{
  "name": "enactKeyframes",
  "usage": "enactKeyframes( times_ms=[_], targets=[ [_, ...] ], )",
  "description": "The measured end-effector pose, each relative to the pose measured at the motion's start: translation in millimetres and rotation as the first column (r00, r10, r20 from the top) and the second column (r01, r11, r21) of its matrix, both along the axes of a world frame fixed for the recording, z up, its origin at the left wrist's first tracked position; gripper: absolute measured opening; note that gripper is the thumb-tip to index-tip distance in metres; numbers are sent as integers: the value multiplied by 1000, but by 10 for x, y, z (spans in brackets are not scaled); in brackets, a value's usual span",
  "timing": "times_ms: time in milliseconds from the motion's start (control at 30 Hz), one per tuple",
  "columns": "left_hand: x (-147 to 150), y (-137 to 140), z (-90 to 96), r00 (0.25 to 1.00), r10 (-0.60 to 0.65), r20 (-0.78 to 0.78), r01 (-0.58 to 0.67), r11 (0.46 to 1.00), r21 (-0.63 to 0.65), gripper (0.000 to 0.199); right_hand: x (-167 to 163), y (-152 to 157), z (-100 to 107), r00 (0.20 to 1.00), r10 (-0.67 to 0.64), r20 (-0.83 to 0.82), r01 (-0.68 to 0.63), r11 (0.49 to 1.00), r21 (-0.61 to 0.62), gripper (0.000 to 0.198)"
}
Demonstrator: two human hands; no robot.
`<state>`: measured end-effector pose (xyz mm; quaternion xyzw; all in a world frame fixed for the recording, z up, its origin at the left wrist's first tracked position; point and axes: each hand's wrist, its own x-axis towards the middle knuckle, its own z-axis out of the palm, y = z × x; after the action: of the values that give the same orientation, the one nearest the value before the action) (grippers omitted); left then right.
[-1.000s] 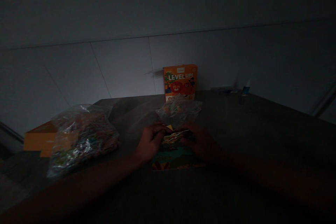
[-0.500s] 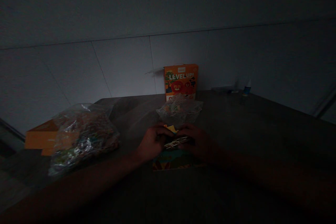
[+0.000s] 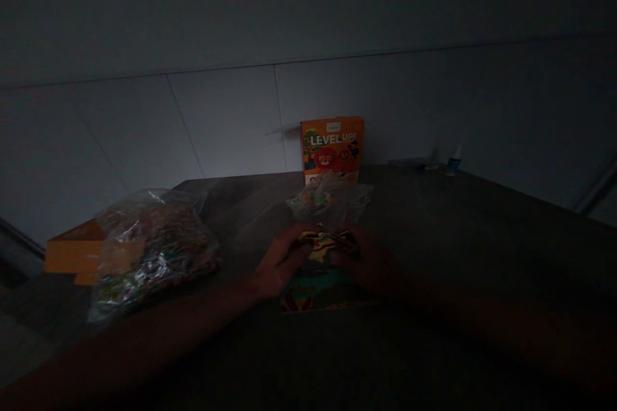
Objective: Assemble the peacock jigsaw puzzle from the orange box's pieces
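Observation:
In the dim head view, my left hand (image 3: pixel 280 263) and my right hand (image 3: pixel 365 262) face each other over the table. Between them is a stack of puzzle pieces (image 3: pixel 328 241), thin and printed in yellow, dark red and cream. My fingers close on it from both sides, with the thumbs nearest me. Beneath and just in front of the stack lies a flat printed puzzle section (image 3: pixel 315 298), teal and dark green with red shapes. My wrists and the right fingers are hard to make out in the dark.
An orange "LEVEL UP!" box (image 3: pixel 332 148) stands by the wall, with a small clear bag of pieces (image 3: pixel 332 198) before it. At left, a large clear bag of pieces (image 3: pixel 159 250) rests against an orange box (image 3: pixel 72 257). A small bottle (image 3: pixel 454 160) stands far right.
The stack has tilted in my hands: its edges faced me before, and now its printed faces show. My left hand's fingers have shifted around it. Bags and boxes stay put.

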<state>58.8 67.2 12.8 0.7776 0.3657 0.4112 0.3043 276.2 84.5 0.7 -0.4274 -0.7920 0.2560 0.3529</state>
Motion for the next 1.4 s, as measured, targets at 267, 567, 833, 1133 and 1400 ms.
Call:
enactKeyframes(
  times_ms=[267,567,833,1133,1400],
  targets=[
    [38,-23,-59,938,-228,-263,258,962,88,68,21,4,-56,975,217,-51,-216,976,23,59],
    [-34,-132,462,801,-85,-593,126,992,29,65,3,22,-63,992,107,-64,-105,994,27,40],
    [-170,-181,564,437,-103,-894,76,994,-77,66,84,-100,20,972,228,-62,-216,963,162,33],
    [-207,-40,530,676,-269,-686,-11,927,-374,49,31,-154,105,915,401,47,-400,916,-26,30],
    [-313,48,716,817,-328,-474,5,826,-563,13,113,-173,76,903,411,-125,-412,911,25,37]
  ],
)
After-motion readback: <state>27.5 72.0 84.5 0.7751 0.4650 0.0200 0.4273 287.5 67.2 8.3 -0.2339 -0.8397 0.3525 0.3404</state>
